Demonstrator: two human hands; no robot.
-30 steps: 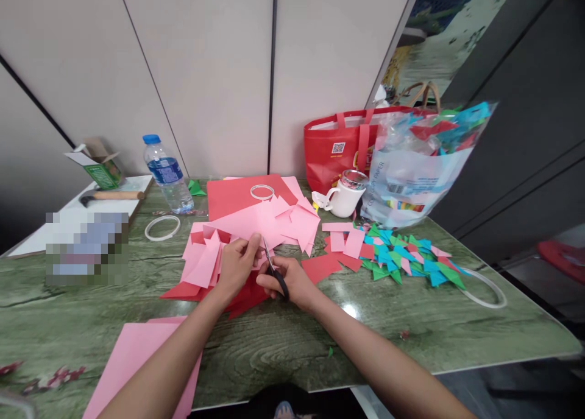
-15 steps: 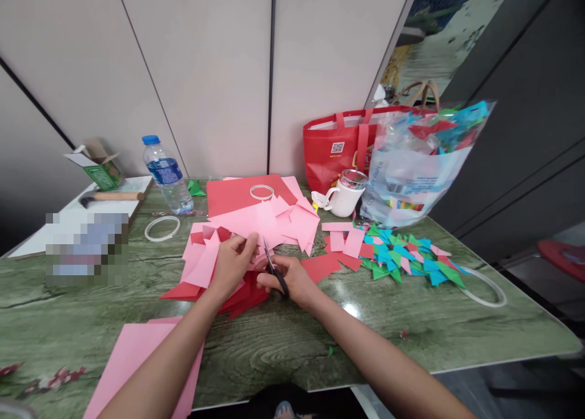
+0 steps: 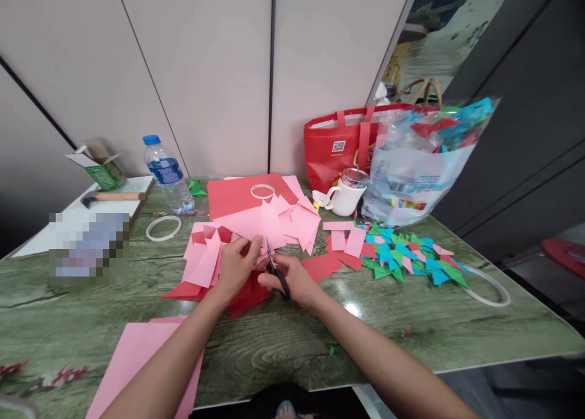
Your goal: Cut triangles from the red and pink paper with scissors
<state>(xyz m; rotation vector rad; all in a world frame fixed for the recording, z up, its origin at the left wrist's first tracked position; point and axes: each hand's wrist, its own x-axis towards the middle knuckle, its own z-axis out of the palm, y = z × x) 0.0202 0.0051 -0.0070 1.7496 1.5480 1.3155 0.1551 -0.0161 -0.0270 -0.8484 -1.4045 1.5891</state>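
Note:
My right hand (image 3: 295, 278) is closed around black-handled scissors (image 3: 280, 279), whose slim blades point away from me and slightly left. Just left of the blades, my left hand (image 3: 237, 262) pinches pink paper, mostly hidden by the fingers and lying against other pink paper. Beneath and around both hands lie cut and folded pink paper pieces (image 3: 198, 264) and red paper pieces (image 3: 247, 297). Behind the hands, more pink pieces (image 3: 299, 221) overlap a red sheet (image 3: 233, 193) with a small white ring (image 3: 262, 192) on it. Pink sheets (image 3: 132, 358) lie under my left forearm.
Right of my hands spread small green, blue, red and pink pieces (image 3: 406, 254) beside a large white ring (image 3: 496, 294). A white mug (image 3: 345, 197), red bag (image 3: 322, 157) and plastic bag (image 3: 411, 175) stand behind. Leftward are a water bottle (image 3: 169, 175), another ring (image 3: 163, 228) and a hammer (image 3: 119, 196).
The whole view has shifted very slightly. My left hand has moved a touch to the right, nearer the scissors; both hands keep nearly the same pose.

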